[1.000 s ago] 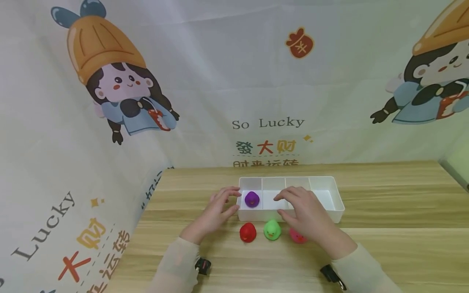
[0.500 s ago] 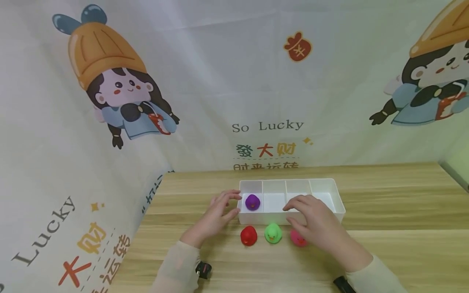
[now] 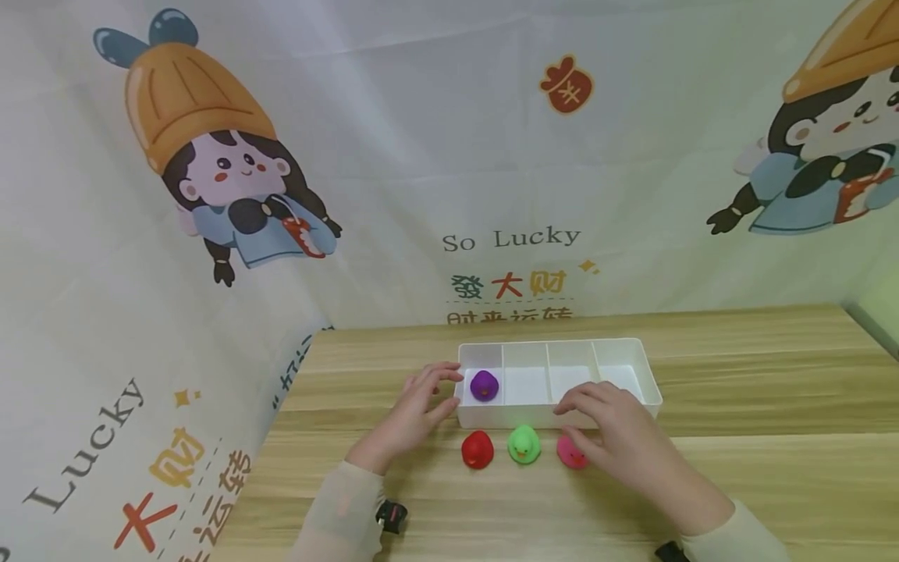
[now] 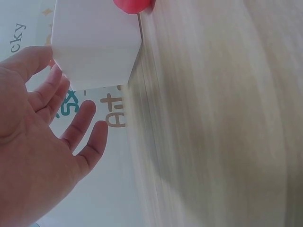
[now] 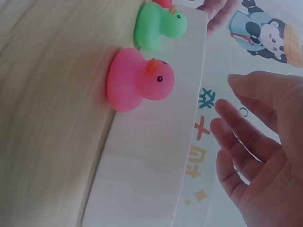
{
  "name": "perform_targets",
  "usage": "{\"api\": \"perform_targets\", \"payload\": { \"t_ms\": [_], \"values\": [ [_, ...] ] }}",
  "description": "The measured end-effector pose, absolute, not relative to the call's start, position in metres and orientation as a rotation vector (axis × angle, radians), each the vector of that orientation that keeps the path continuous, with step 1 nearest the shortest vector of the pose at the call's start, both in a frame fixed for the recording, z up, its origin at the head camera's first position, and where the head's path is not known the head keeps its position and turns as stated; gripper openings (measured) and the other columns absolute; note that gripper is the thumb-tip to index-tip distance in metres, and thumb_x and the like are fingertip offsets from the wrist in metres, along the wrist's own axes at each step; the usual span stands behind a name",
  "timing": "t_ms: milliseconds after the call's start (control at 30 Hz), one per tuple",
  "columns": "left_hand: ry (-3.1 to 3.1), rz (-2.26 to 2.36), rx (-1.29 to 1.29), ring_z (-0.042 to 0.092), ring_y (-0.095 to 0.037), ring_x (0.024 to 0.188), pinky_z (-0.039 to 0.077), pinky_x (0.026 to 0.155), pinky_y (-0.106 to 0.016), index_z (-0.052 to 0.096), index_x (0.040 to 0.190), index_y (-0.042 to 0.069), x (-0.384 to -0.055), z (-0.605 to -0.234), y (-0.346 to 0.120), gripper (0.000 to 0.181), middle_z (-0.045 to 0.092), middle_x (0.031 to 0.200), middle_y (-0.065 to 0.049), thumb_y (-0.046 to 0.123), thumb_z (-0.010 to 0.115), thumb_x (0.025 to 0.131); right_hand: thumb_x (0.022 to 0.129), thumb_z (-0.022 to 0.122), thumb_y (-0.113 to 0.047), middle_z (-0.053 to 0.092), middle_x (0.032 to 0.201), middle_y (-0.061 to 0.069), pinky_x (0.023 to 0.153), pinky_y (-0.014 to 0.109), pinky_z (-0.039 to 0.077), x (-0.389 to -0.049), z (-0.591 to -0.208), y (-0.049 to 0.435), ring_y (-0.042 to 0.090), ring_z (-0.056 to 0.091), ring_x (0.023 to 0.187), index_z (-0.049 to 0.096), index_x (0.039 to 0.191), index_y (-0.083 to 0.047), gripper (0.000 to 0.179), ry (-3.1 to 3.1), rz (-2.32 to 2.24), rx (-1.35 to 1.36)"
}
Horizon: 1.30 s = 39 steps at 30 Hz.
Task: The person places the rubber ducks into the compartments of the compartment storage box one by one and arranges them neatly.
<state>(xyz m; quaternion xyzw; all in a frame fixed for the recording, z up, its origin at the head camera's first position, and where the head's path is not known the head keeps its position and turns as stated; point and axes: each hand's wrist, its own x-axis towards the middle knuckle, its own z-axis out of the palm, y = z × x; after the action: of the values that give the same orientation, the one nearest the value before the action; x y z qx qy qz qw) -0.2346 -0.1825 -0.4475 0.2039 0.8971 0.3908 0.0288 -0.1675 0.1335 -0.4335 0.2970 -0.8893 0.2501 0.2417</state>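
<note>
- Left hand (image 3: 410, 414) has its fingertips at the left end of the long white plastic tray (image 3: 506, 416), which has four compartments. It would do best, I judge, to steady that end lightly, since a hard push might slide the tray along the wood-grain table (image 3: 492, 507). Its fingers are spread and slack, grasping nothing; whether they press or merely graze the wall I cannot tell. It reaches in from the near left.
- Purple rubber-looking duck (image 3: 484, 386) sits in the tray's leftmost compartment.
- Red rubber-looking duck (image 3: 477, 450) is on the table at the near side of the tray, leftmost in a row of three.
- Bright green rubber-looking duck (image 3: 524, 445) is next, its beak toward the near side.
- Pink rubber-looking duck (image 3: 570, 453) is at the row's right end, partly hidden in the head view. Coming straight down and pinching both sides of its body would probably work best, sparing the green one a knock.
- Right hand (image 3: 621, 437) is raised near the pink duck but apart from it. Its fingers curve loosely, thumb held away, with nothing in its grasp; it slants in from the near right.
</note>
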Motion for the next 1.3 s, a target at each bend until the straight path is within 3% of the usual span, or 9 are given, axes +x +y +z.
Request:
{"api": "perform_targets", "payload": {
  "t_ms": [500, 900, 1300],
  "values": [
    [2.766, 1.201, 0.621, 0.047, -0.037, 0.129, 0.045, 0.108, -0.056, 0.059, 0.133, 0.012, -0.234, -0.449, -0.185, 0.03, 0.045, 0.159, -0.006, 0.014, 0.062, 0.103, 0.081, 0.087, -0.014, 0.071, 0.1, -0.014, 0.083, 0.035, 0.059, -0.16, -0.446, 0.137, 0.01, 0.066, 0.094, 0.075, 0.097, -0.021, 0.022, -2.563, 0.693, 0.768],
    [2.768, 1.207, 0.624, 0.049, -0.035, 0.128, 0.045, 0.108, -0.054, 0.059, 0.133, 0.009, -0.234, -0.448, -0.183, 0.031, 0.045, 0.159, -0.007, 0.012, 0.063, 0.103, 0.074, 0.091, -0.015, 0.073, 0.097, -0.015, 0.086, 0.038, 0.058, -0.159, -0.454, 0.145, 0.012, 0.069, 0.094, 0.073, 0.095, -0.024, 0.03, -2.596, 0.625, 0.804],
    [2.754, 1.224, 0.667, 0.048, -0.033, 0.127, 0.044, 0.109, -0.052, 0.058, 0.134, 0.008, -0.232, -0.447, -0.182, 0.032, 0.045, 0.159, -0.008, 0.011, 0.062, 0.103, 0.07, 0.093, -0.016, 0.074, 0.096, -0.013, 0.081, 0.035, 0.059, -0.156, -0.457, 0.148, 0.012, 0.069, 0.09, 0.073, 0.094, -0.025, 0.032, -2.648, 0.632, 0.747]
  ]
}}
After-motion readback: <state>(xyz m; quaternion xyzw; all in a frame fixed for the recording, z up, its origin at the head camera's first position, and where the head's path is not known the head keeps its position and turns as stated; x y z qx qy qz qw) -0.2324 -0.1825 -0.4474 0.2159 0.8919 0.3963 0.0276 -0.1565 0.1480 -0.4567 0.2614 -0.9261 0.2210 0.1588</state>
